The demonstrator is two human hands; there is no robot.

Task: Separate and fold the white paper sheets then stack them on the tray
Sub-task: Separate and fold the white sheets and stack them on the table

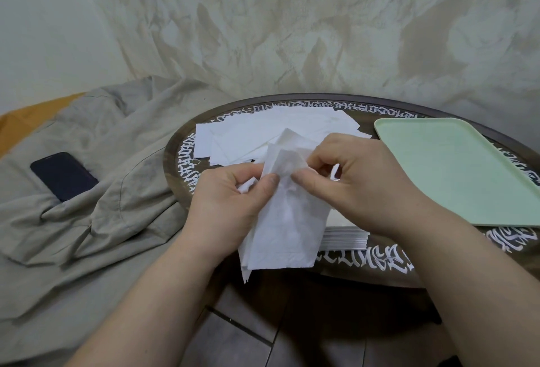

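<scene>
Pictured above the near rim of the round dark table point(181, 162): a thin white paper sheet point(287, 226), pinched at its upper edge and hanging limp toward the floor. Left hand point(230, 205) curled round one layer, thumb pressed to its face; right hand point(359, 179) nipping the other layer between thumb and forefinger, apparently caught mid-separation. Beyond the hands, toward the table's far rim, lay a loose spread of white sheets point(263, 132); beneath the right wrist, near the table's front edge, sat a neat squared stack point(347, 238). On the table's right side, overhanging its rim, rested a pale green tray point(455, 167), bare as seen. Off the table's left edge: a rumpled grey cloth point(87, 191) with a dark phone point(62, 175) on it. Judged featherlight, soft and easily torn, clinging ply to ply; best taken at a corner, with fingertips only, and peeled slowly.
</scene>
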